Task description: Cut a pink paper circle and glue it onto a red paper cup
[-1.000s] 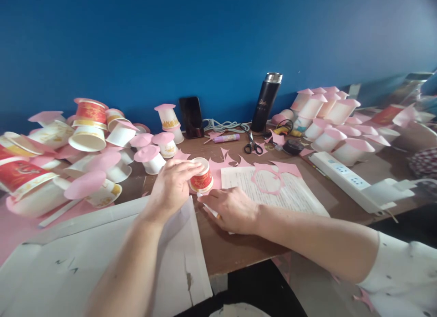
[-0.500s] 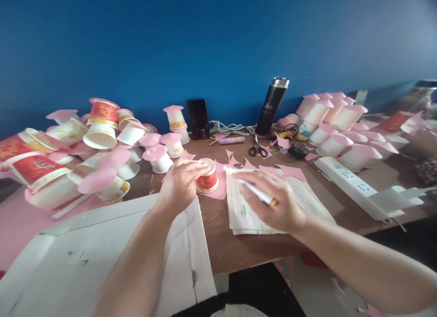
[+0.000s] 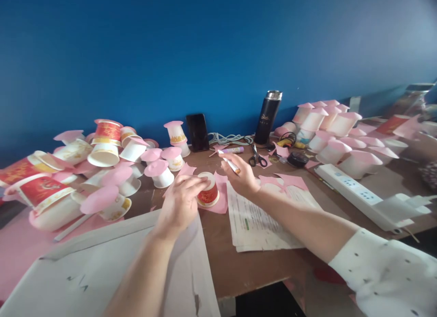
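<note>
A red and white paper cup (image 3: 209,194) stands upside down on a sheet of pink paper (image 3: 221,203). My left hand (image 3: 184,198) rests against its left side, fingers bent over the cup's base and holding it. In my right hand (image 3: 241,176) is a slim white marker (image 3: 231,165) with an orange end, pinched between thumb and fingers. That hand is to the right of the cup, above the top of some printed papers (image 3: 252,221), and the marker does not touch the cup.
Paper cups with pink paper tops crowd the left (image 3: 116,176) and right (image 3: 336,148). Scissors (image 3: 256,158), a purple glue stick (image 3: 232,150), a phone (image 3: 197,132) and a black flask (image 3: 268,118) line the back. A power strip (image 3: 355,194) lies right, white cardboard (image 3: 102,267) front left.
My right hand has moved left and away from me with the marker, off the printed papers' middle toward the cup. My left hand stays on the cup. The view has tilted up slightly.
</note>
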`<action>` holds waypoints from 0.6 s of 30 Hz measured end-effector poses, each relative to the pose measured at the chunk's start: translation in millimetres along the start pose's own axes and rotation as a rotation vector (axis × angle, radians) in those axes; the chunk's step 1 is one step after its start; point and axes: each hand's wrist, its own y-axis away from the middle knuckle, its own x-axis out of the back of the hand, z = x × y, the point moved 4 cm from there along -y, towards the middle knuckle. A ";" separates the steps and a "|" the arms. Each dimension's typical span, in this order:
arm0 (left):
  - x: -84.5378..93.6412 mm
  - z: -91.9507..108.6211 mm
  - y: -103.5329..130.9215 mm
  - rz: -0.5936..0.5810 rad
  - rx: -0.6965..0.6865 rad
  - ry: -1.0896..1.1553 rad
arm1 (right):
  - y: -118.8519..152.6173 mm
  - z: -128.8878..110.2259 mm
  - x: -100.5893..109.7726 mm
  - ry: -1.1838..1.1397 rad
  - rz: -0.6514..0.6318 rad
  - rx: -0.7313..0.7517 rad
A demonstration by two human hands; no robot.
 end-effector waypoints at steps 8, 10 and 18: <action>1.5 4.8 -0.4 -0.034 0.034 -0.038 | 17.0 8.2 -4.5 -0.012 -0.030 0.038; 2.3 6.0 0.1 -0.051 0.045 -0.051 | 16.8 7.8 -5.8 -0.024 -0.056 0.045; 5.0 10.8 -1.2 -0.066 0.062 -0.081 | 17.8 10.6 -9.4 -0.059 -0.113 0.009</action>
